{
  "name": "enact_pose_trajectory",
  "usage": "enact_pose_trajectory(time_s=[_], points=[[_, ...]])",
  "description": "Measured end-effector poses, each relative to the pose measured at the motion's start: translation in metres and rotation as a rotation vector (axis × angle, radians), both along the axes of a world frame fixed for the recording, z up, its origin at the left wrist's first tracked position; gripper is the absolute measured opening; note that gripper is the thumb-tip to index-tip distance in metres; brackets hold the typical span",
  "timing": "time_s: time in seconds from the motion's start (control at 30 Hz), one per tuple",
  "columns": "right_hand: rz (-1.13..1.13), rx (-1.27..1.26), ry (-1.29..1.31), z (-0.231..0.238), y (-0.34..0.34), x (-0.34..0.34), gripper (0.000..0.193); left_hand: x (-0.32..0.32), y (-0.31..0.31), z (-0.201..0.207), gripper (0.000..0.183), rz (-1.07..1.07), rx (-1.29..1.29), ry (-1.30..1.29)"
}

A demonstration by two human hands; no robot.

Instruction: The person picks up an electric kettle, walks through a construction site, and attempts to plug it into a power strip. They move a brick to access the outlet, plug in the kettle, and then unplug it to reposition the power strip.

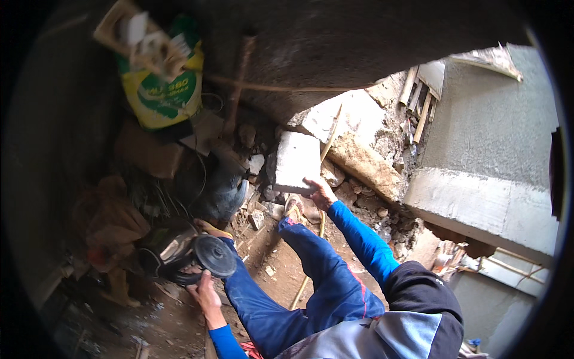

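My right hand is closed on the near right corner of a pale, flat-sided block, which looks like masonry. The block is tilted a little above the rubble, and its top is washed out by bright light. Lower left, my left hand grips a dark, shiny, rounded vessel, much like a kettle, at its near side. A round grey lid-like disc sits at its right side, by my thumb. My left fingertips are partly hidden beneath the vessel's dark edge.
A yellow-green sack stands far left, with a blurred tan piece above it. A dark bucket-like container lies beyond the vessel. Stones and a long rock edge the opening. A concrete slab lies right. A yellow hose crosses the dirt.
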State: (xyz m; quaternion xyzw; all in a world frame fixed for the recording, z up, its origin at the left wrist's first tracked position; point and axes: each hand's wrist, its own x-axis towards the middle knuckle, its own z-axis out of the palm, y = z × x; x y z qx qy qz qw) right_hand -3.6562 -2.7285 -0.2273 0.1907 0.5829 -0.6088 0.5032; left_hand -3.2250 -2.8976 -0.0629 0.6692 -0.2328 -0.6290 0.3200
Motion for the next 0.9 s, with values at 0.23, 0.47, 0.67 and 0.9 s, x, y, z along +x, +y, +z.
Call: enact_pose_trajectory(time_s=[0.23, 0.47, 0.67, 0.9], points=[[-0.336, -0.261, -0.195, -0.029, 0.024, -0.088, 0.047, -0.092, 0.047, 0.023, 0.033, -0.24, -0.02, 0.258], [-0.525, -0.541, -0.302, -0.059, 0.01, -0.127, 0.065, -0.154, 0.08, 0.031, 0.035, -0.39, 0.085, 0.172], [-0.541, -0.511, -0.217, -0.069, -0.015, -0.148, 0.062, -0.187, 0.097, 0.032, 0.034, -0.477, 0.149, 0.124], [-0.56, -0.222, 0.209, -0.063, -0.021, -0.153, 0.022, -0.214, 0.097, 0.033, 0.032, -0.526, 0.165, 0.066]])
